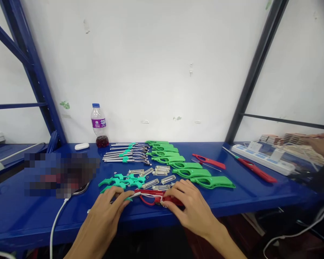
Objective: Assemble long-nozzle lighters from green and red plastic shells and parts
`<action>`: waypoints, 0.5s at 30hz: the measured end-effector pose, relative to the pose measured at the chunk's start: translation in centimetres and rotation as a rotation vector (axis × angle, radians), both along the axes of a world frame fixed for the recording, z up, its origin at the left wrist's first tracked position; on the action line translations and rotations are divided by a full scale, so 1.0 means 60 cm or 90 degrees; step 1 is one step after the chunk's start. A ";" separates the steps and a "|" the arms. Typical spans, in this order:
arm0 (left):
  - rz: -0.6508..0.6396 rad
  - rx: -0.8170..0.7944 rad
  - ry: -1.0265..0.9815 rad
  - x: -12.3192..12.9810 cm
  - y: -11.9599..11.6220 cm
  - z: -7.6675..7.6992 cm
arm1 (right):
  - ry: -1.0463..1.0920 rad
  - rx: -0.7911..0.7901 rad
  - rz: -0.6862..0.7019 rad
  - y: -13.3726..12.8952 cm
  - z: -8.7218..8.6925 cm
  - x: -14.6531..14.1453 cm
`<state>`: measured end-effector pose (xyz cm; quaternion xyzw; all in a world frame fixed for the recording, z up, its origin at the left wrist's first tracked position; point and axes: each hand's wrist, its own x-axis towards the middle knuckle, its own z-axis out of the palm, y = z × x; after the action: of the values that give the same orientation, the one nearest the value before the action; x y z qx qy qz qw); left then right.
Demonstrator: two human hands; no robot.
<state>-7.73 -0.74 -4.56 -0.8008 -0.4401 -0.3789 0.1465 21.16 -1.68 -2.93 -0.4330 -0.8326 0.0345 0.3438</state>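
On the surface (218,205), front edge: my left grip (104,209) pinches silver tube (136,195), my right grip (192,205) red shell (150,191); I judge: seating white wires (152,195); next needs gentle tucking.

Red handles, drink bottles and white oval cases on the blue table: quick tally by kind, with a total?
Red handles: 3 (red handle at the right hand, loose red handle, red handle with metal rod)
Drink bottle: 1
White oval case: 1
Total: 5
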 end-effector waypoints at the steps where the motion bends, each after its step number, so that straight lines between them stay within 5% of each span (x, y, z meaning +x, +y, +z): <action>1: 0.006 -0.008 0.007 0.001 0.000 0.001 | -0.002 0.001 0.005 0.001 -0.001 0.001; 15: -0.089 0.030 0.033 -0.011 0.000 0.010 | -0.029 0.006 0.044 -0.004 0.002 0.010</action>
<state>-8.41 -0.75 -3.98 -0.8353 -0.3702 -0.3778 0.1499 21.73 -1.91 -2.79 -0.4028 -0.8549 0.0328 0.3255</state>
